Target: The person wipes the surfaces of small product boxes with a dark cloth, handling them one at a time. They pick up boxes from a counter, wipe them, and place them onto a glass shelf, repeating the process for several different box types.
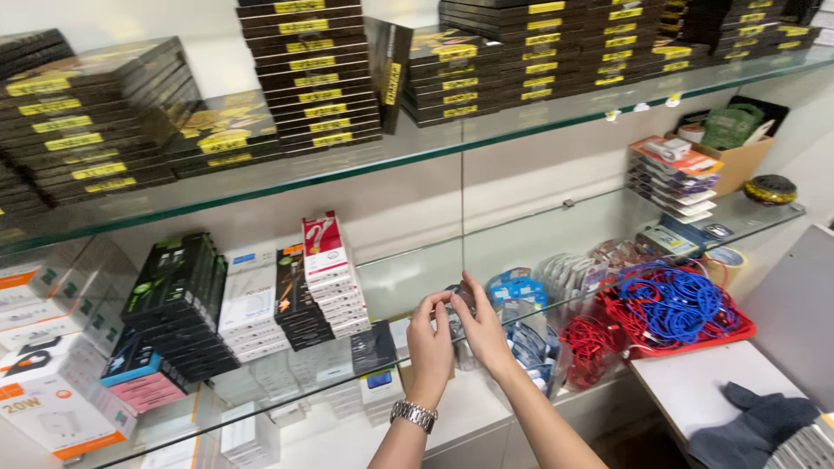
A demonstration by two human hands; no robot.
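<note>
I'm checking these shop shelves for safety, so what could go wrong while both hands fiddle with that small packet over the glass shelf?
1. The left hand and right hand pinch a small clear packet above the glass shelf; it might slip and drop.
2. The leaning white boxes nearby could topple if bumped.
3. The tangled blue cables might snag a sleeve or wrist.

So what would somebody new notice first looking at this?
Probably the two hands meeting at centre, the left hand with a metal wristwatch and the right hand, their fingers on a small clear packet at the glass shelf. Then the tangle of blue cables on a red tray at right, and the dark boxes with yellow labels stacked on the top shelf.
</note>
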